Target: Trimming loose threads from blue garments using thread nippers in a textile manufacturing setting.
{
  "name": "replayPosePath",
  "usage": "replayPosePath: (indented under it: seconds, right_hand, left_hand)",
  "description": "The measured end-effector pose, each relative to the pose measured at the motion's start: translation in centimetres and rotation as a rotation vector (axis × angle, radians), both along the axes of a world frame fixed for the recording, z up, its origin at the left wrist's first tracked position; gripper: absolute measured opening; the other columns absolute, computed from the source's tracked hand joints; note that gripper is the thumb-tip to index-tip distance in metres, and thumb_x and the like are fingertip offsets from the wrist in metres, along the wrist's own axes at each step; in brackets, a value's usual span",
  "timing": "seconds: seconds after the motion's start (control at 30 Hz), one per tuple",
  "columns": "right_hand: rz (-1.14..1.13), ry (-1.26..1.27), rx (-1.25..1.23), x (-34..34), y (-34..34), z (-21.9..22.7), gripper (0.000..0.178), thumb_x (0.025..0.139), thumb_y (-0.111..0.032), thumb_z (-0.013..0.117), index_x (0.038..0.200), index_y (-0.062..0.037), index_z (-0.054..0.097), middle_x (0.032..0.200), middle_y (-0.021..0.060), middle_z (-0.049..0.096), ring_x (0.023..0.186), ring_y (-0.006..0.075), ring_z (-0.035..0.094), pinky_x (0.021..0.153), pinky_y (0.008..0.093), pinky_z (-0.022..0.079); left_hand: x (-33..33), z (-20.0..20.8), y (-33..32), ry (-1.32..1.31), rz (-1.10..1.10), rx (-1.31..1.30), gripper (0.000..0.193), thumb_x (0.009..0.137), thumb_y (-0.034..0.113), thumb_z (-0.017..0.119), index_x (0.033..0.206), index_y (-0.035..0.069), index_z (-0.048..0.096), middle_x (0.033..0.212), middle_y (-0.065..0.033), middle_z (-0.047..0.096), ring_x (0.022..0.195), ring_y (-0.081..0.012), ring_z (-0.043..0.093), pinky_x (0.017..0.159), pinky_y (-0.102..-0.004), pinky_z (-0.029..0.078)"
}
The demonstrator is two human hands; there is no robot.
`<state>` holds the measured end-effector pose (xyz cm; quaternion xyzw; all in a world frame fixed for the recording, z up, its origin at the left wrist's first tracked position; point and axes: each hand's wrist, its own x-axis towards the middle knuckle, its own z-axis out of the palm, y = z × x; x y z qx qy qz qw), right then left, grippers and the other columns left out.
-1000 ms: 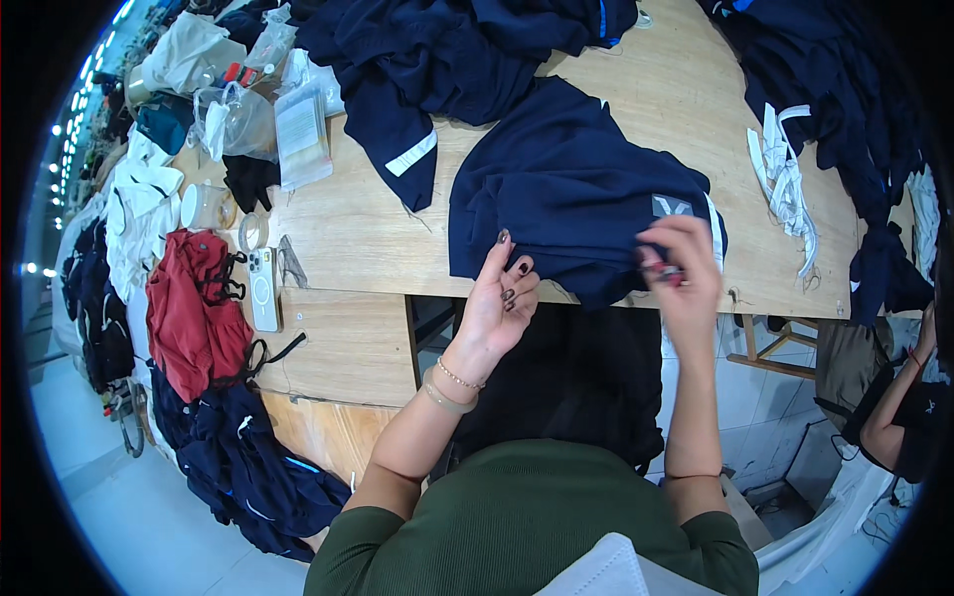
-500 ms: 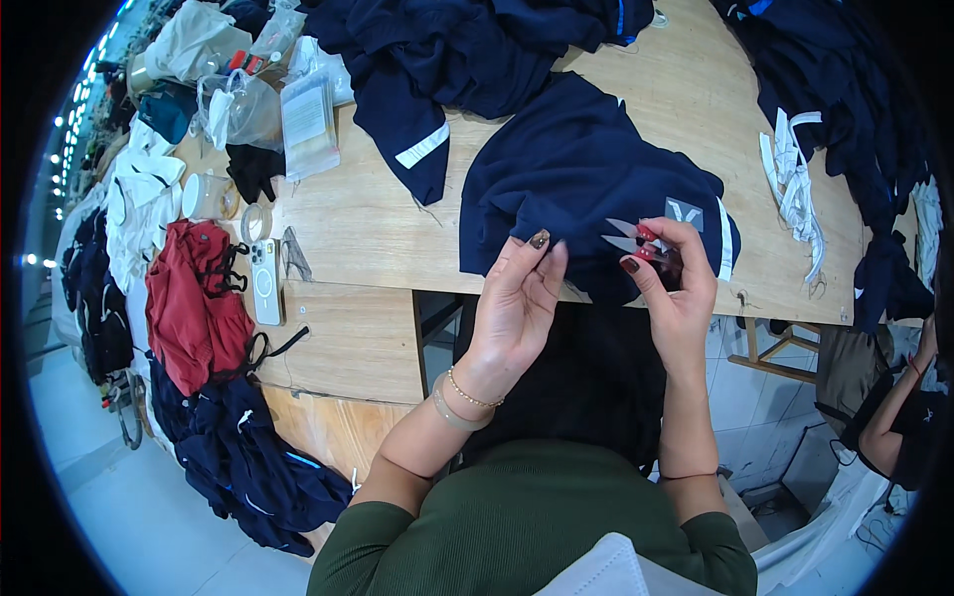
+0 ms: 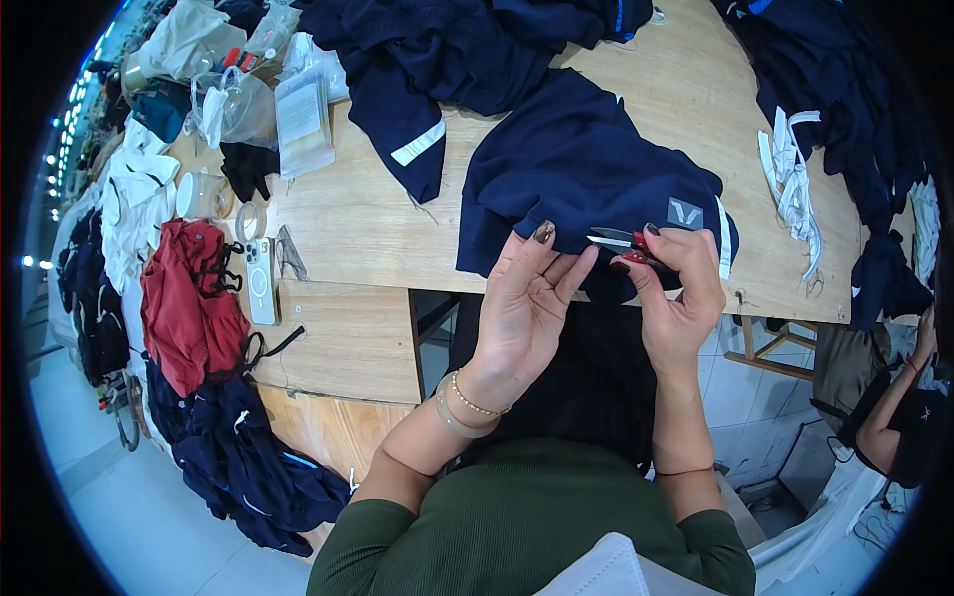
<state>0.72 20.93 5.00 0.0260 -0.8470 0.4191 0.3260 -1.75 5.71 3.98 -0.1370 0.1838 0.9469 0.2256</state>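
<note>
My left hand [image 3: 522, 308] is turned palm up, its thumb and a finger pinched at a raised fold of the navy garment [image 3: 586, 164]; its other fingers are half curled. Thread snips [image 3: 621, 241] with red handles and pointed metal blades are in my right hand [image 3: 676, 288]. The blades stand a little apart and point left, toward my left fingertips and over the garment's near part. A grey patch and a white strip mark the garment's right side. Any thread between the fingers is too fine to make out.
More navy garments [image 3: 437, 50] lie across the wooden table [image 3: 368, 228]. White strips [image 3: 790, 189] are at the right. To the left are a phone [image 3: 261, 281], red clothing [image 3: 189, 308], a tape roll [image 3: 250, 221] and plastic bags [image 3: 248, 109]. Another person's arm [image 3: 899, 397] shows at far right.
The snips have moved left, closer to my left fingertips, and their blades have come nearer together. My left hand has shifted slightly, its fingers more spread below the pinch.
</note>
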Motion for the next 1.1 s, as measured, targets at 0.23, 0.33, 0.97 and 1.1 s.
replayPosePath:
  seconds: [0.23,0.33,0.97,1.1]
  right_hand:
    - [0.006,0.031,0.01,-0.2,0.0,-0.1,0.025,0.067,-0.001,0.08,0.089,-0.0011,0.067,0.085,0.0094,0.066,0.073,0.0229,0.056,0.064,0.0302,0.043]
    - [0.008,0.038,0.007,-0.2,-0.1,-0.1,0.026,0.067,-0.002,0.08,0.089,-0.001,0.067,0.084,0.0095,0.066,0.073,0.0229,0.056,0.064,0.0299,0.043]
    - [0.162,-0.184,-0.214,-0.9,-0.8,1.8,0.042,0.064,0.009,0.074,0.103,-0.0059,0.068,0.079,0.0041,0.057,0.068,0.0129,0.054,0.058,0.0226,0.043]
    - [0.168,-0.023,-0.071,-2.1,-0.8,0.8,0.03,0.064,0.012,0.07,0.088,-0.0047,0.07,0.064,0.0038,0.052,0.06,0.0165,0.05,0.053,0.0245,0.039]
  left_hand:
    - [0.2,-0.2,0.1,0.006,-0.008,0.034,0.017,0.098,0.013,0.054,0.114,0.007,0.055,0.107,-0.0056,0.066,0.102,-0.0157,0.064,0.101,-0.0352,0.05]
    - [0.2,0.3,0.3,-0.008,-0.02,0.021,0.017,0.098,0.014,0.054,0.114,0.007,0.055,0.107,-0.0061,0.066,0.102,-0.016,0.065,0.101,-0.0347,0.05]
    - [0.3,0.6,0.4,-0.015,-0.072,-0.045,0.016,0.099,0.019,0.053,0.106,0.01,0.064,0.1,-0.0057,0.07,0.1,-0.0175,0.065,0.095,-0.0318,0.05]
    - [0.4,0.0,0.2,0.052,-0.104,-0.021,0.015,0.099,0.02,0.054,0.107,0.011,0.062,0.098,-0.0039,0.071,0.1,-0.0152,0.065,0.094,-0.0314,0.05]
